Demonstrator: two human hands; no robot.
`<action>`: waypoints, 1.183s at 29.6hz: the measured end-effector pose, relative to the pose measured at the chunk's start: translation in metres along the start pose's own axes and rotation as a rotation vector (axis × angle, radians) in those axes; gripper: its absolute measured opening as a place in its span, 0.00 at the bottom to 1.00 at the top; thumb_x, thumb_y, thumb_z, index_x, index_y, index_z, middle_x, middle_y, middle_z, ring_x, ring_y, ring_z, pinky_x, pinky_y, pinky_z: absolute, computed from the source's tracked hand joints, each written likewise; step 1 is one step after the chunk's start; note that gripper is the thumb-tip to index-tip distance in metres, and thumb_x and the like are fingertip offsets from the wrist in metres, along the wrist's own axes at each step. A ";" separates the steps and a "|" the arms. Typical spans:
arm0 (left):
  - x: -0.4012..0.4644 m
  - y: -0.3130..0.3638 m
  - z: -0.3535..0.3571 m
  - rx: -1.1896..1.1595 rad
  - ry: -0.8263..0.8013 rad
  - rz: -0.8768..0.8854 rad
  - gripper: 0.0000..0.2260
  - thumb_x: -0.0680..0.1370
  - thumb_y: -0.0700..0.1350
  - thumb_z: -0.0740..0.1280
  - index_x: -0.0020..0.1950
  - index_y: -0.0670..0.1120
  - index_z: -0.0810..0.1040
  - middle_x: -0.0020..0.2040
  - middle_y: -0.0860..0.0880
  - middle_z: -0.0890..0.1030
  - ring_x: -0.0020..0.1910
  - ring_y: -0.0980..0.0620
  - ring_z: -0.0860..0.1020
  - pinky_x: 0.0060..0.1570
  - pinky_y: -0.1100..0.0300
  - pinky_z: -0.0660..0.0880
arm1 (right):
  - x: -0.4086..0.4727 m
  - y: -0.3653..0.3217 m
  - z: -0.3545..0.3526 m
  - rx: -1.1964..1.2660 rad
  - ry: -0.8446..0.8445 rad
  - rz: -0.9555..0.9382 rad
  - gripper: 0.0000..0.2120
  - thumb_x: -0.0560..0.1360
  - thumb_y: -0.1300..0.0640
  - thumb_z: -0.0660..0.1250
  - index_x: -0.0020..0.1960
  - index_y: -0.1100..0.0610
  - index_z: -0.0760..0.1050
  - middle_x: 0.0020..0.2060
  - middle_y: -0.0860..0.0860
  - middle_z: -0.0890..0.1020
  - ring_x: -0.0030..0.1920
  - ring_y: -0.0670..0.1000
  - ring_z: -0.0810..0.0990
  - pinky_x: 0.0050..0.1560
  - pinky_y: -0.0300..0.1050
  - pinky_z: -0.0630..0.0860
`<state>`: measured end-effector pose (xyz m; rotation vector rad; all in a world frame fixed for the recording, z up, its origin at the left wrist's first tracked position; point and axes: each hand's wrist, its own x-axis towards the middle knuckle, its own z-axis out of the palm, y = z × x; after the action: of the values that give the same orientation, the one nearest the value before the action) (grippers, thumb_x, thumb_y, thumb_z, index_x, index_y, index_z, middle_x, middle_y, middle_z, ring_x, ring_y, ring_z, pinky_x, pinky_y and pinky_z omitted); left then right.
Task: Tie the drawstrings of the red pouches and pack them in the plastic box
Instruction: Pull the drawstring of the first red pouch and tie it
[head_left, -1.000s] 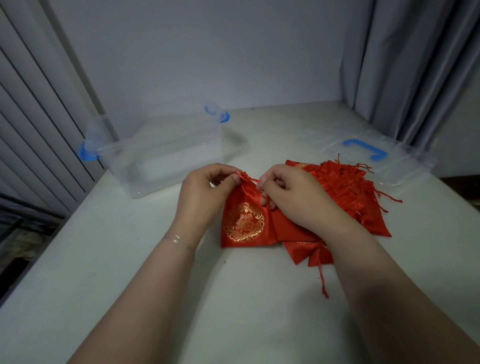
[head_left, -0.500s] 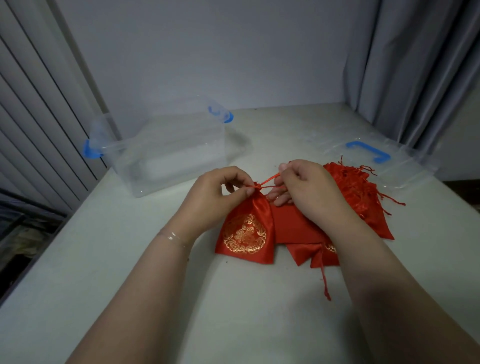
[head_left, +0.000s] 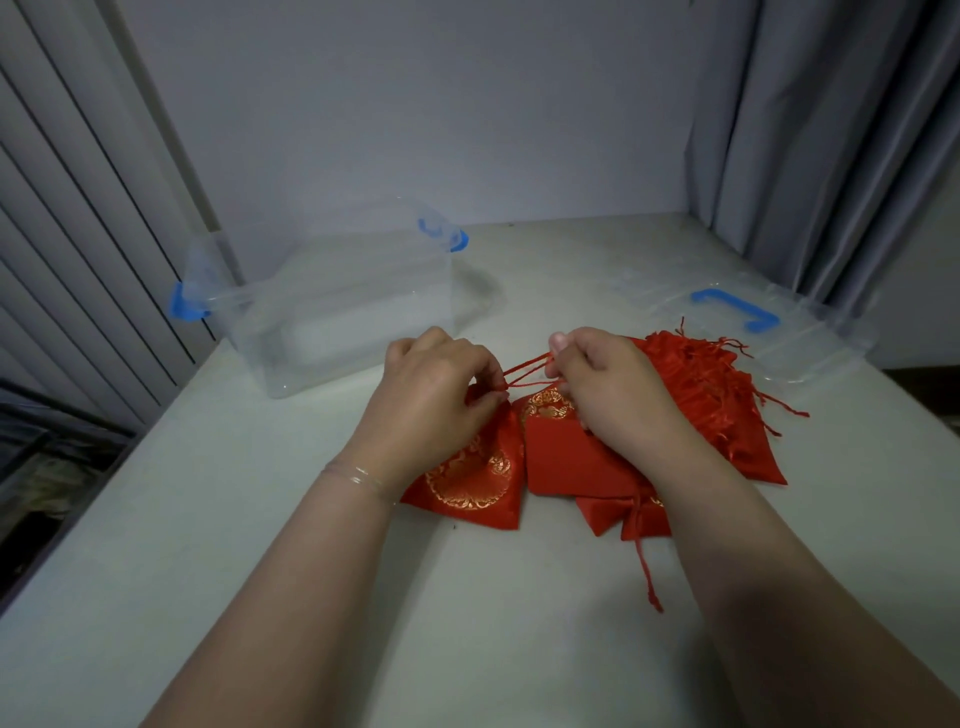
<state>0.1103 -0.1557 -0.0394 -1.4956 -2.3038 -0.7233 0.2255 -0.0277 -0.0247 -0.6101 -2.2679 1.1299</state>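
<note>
A red pouch with a gold emblem lies on the white table in front of me. My left hand pinches its gathered neck. My right hand pinches the red drawstring, which stretches taut between the two hands. More red pouches lie in a heap under and to the right of my right hand; one near the front trails a loose cord. The clear plastic box with blue latches stands open at the back left, nothing red inside it.
The box's clear lid with a blue handle lies flat at the back right, beside grey curtains. The table's left edge drops off next to vertical blinds. A grey wall stands behind the table.
My right hand has pulled the drawstring out to the right and up, so the cord now runs taut. The pouch's neck has bunched under my left fingers, and the pouch has slid slightly left.
</note>
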 end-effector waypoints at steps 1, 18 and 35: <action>0.000 -0.001 0.002 0.042 0.020 0.033 0.02 0.73 0.48 0.70 0.43 0.52 0.78 0.40 0.57 0.79 0.48 0.52 0.72 0.54 0.52 0.63 | 0.000 0.000 0.000 0.004 -0.004 0.012 0.17 0.81 0.52 0.55 0.35 0.51 0.71 0.31 0.47 0.74 0.30 0.44 0.70 0.39 0.45 0.70; 0.002 -0.005 0.006 -0.205 0.236 -0.159 0.04 0.73 0.42 0.67 0.42 0.50 0.74 0.36 0.56 0.77 0.39 0.50 0.75 0.42 0.57 0.69 | -0.004 -0.005 0.001 0.483 -0.184 0.235 0.13 0.81 0.55 0.58 0.41 0.61 0.73 0.21 0.51 0.73 0.18 0.47 0.71 0.23 0.39 0.73; 0.000 -0.012 -0.017 -0.962 -0.051 -0.515 0.06 0.71 0.30 0.71 0.42 0.41 0.79 0.34 0.48 0.83 0.37 0.55 0.82 0.42 0.66 0.77 | -0.005 0.004 -0.010 -0.123 -0.114 -0.239 0.03 0.73 0.55 0.69 0.42 0.50 0.81 0.42 0.44 0.79 0.44 0.38 0.75 0.45 0.32 0.69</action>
<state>0.0990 -0.1688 -0.0280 -1.1606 -2.5190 -2.1779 0.2360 -0.0227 -0.0242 -0.3150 -2.4445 0.9350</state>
